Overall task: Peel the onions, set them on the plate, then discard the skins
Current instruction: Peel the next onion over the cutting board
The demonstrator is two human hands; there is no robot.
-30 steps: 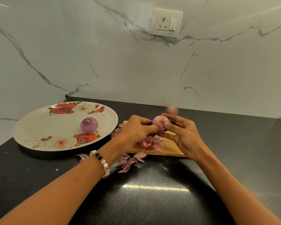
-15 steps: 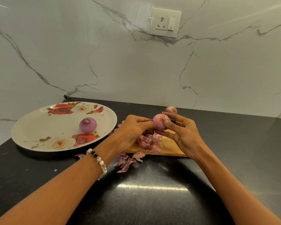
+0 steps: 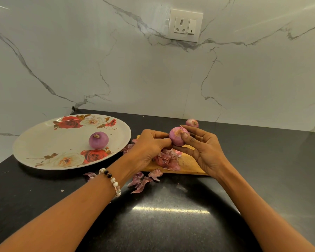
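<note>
Head view, read from left to right. Floral plate (image 3: 35,142) on the dark tabletop (image 3: 171,224), carrying one peeled onion (image 3: 98,140) on its right half. Loose onion skins (image 3: 142,180) lie on the tabletop just beside the plate's near-right rim and in a heap on the wooden cutting board (image 3: 189,164). Left hand (image 3: 149,148), with a beaded bracelet (image 3: 111,179) at the wrist, has its fingertips pinched against the left side of the held onion (image 3: 178,136); whether they grip a flap of skin or only press the bulb cannot be told. Right hand (image 3: 202,150) cradles the same onion from the right and from beneath, thumb laid across its front, fingers curled behind. The bulb is held above the far part of the board, between the two hands, touching both. Its paler, rough end is turned up and toward the camera, so its axis is tilted rather than upright. A third onion (image 3: 192,122), its papery skin apparently intact, rests on the tabletop beyond the right hand, near the wall.

Judgement: peeling of the second onion is under way, with the third not yet begun. The plate lies to the left of the held bulb, on the left hand's side, so that hand is the nearer for setting it down. Skins remain to be discarded.
</note>
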